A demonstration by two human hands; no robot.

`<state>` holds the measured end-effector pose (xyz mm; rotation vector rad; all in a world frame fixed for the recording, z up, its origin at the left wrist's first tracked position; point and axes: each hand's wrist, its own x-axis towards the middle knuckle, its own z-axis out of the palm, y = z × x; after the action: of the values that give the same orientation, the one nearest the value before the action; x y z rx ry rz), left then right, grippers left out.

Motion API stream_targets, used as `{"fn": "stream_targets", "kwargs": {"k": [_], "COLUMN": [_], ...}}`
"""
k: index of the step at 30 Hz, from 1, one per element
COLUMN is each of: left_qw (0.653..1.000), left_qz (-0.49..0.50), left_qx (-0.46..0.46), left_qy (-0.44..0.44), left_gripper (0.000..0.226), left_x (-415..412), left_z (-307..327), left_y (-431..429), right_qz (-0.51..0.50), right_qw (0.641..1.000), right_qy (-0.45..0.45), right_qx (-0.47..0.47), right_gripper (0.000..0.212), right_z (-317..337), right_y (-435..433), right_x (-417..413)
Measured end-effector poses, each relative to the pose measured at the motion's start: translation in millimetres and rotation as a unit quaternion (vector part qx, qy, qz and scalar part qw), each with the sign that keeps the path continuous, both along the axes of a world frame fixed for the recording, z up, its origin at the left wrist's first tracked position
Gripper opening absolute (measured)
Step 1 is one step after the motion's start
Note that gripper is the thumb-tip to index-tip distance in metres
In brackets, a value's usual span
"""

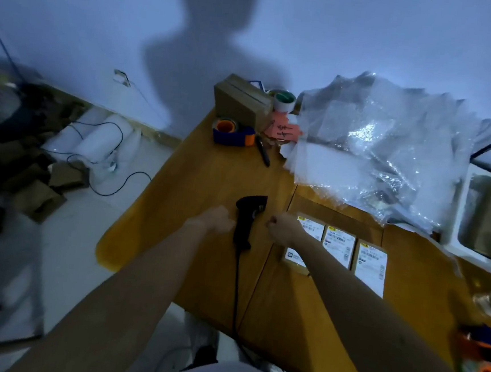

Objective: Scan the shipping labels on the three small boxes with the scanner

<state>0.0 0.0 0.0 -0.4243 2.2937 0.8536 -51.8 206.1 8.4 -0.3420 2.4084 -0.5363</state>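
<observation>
A black corded scanner (245,220) lies on the wooden table (196,187), head pointing away from me. My left hand (220,220) is closed in a fist just left of its handle, close to it but not gripping it. My right hand (282,227) is also closed, just right of the scanner. Three small boxes with white shipping labels lie side by side: the left box (307,244) is partly under my right forearm, the middle box (338,246) and the right box (370,266) show their labels face up.
A large heap of clear bubble wrap (375,149) covers the back right. A blue tape dispenser (232,131), a cardboard box (241,102), a tape roll (283,100) and a pen (263,151) sit at the far end. A white bin (487,219) stands right.
</observation>
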Motion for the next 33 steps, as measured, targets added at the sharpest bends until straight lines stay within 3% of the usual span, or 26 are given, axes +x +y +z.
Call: {"fn": "stream_targets", "kwargs": {"k": [2, 5, 14, 19, 24, 28, 33], "left_qw": [1.000, 0.991, 0.951, 0.927, 0.889, 0.883, 0.853], "left_qz": [0.007, 0.099, 0.251, 0.311, 0.358, 0.367, 0.406], "left_qx": [0.023, 0.083, 0.177, 0.210, 0.284, 0.292, 0.326], "left_qy": [0.007, 0.024, 0.022, 0.012, -0.013, -0.027, -0.033], "left_gripper": [0.024, 0.020, 0.031, 0.034, 0.019, 0.039, 0.043], "left_x": [2, 2, 1, 0, 1, -4, -9], "left_z": [1, -15, -47, -52, -50, -44, -37], "left_y": [6, 9, 27, 27, 33, 44, 52], "right_qz": [-0.007, -0.031, -0.142, -0.202, -0.273, -0.273, -0.240], "right_qw": [1.000, 0.999, 0.980, 0.959, 0.935, 0.933, 0.938], "right_qy": [-0.022, -0.039, -0.116, -0.159, -0.171, -0.179, -0.168], "right_qx": [-0.002, -0.010, -0.081, -0.117, -0.150, -0.152, -0.183], "right_gripper": [0.032, 0.035, 0.028, 0.048, 0.025, 0.029, 0.034], "right_z": [1, -3, -36, -43, -48, -51, -34], "right_y": [-8, -19, -38, -45, -51, -54, -44], "right_x": [6, 10, 9, 13, 17, 20, 27]}}
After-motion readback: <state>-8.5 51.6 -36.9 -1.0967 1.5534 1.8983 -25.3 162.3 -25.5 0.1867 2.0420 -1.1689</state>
